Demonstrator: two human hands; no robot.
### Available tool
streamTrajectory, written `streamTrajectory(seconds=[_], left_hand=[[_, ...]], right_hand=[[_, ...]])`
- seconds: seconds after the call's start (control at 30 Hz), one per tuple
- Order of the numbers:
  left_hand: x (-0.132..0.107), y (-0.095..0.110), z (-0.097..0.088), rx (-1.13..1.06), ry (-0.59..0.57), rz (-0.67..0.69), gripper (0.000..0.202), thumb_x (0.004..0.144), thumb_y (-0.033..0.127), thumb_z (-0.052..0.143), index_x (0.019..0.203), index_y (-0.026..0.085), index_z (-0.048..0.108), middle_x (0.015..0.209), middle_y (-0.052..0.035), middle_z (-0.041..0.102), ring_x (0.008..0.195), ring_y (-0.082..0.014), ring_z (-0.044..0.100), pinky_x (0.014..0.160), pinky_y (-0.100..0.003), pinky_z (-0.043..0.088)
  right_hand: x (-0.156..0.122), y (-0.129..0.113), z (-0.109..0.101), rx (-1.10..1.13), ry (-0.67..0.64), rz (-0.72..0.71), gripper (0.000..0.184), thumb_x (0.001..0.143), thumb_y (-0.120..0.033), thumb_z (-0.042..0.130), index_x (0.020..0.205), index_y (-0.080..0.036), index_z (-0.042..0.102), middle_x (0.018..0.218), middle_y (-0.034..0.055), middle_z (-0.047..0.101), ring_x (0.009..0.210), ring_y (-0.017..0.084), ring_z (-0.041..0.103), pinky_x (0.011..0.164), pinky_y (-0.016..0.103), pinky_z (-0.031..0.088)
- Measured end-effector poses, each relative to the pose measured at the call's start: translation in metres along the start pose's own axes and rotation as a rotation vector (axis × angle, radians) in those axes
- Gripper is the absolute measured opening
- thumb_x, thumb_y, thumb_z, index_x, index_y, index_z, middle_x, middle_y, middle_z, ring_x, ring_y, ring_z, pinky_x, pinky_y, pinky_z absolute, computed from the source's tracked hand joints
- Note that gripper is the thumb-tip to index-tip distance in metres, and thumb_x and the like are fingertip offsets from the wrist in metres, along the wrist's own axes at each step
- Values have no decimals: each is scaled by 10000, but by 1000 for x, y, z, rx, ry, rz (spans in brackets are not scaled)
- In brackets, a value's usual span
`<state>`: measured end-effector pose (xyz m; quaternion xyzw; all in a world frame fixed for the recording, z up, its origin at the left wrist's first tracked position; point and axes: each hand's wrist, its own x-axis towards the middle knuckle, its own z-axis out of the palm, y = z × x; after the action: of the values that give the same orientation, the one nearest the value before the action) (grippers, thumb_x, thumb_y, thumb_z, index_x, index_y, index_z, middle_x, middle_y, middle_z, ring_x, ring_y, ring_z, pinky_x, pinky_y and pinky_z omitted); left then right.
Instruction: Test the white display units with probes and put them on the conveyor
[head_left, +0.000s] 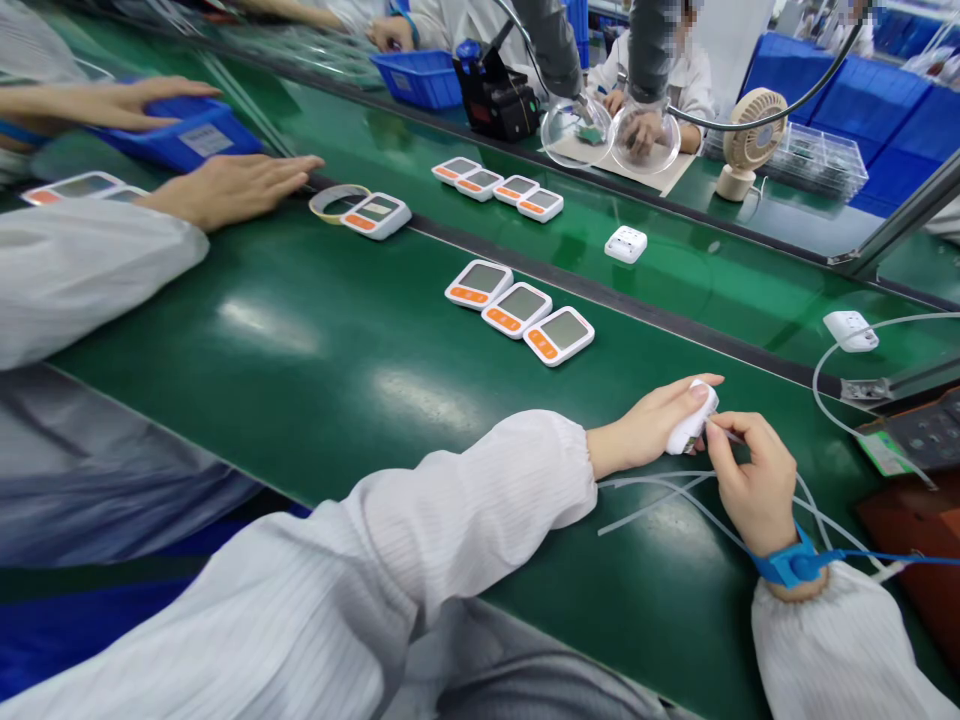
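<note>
My left hand (pixel 651 418) grips a small white digital monitor (pixel 691 420) tilted on edge, its screen face not visible to me. Close against the monitor's side, my right hand (pixel 754 480) has thumb and forefinger pinched on the end of a thin clear tube (pixel 733 437). Whether the tube end sits inside the monitor is hidden by the fingers. A blue wrist strap (pixel 791 562) with a cord circles my right wrist. More clear tubes (pixel 660 482) lie loosely on the green bench below both hands.
Three white monitors with orange buttons (pixel 516 308) lie in the middle of the green bench (pixel 315 420). Several more monitors (pixel 496 188) rest on the strip beyond. A co-worker's hands (pixel 225 190) reach in at left near a blue bin (pixel 191 135). A brown box (pixel 919 525) stands right.
</note>
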<state>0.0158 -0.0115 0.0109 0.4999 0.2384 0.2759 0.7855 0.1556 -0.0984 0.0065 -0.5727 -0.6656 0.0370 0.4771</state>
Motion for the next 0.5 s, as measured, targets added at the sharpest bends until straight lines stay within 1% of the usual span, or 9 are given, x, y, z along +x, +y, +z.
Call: streamTrajectory(seconds=[0.17,0.3,0.5], left_hand=[[-1,-1,0,15,-11,5,724,903,612,593,1431,124,507,911,-51,610,665,-108,553,629,-251,473],[-3,-1,-1,51,-14,25,729,902,627,584,1437,138,502,970,-67,624,712,-116,553,673,-259,486],[-5,-3,0,177,-14,59,704,946,637,492,1470,168,468,934,-58,625,729,-138,558,688,-269,470]], right_hand=[[1,-3,-1,-1,-11,4,140,1000,-244,585,875,-212,640,832,27,676,753,196,627,705,330,501],[1,-4,-1,9,-9,-15,131,1003,-242,586,886,-214,637,828,23,675,754,192,627,706,331,500],[2,-5,-1,-35,0,-25,148,1003,-260,580,874,-217,636,816,25,678,744,196,630,696,343,505]])
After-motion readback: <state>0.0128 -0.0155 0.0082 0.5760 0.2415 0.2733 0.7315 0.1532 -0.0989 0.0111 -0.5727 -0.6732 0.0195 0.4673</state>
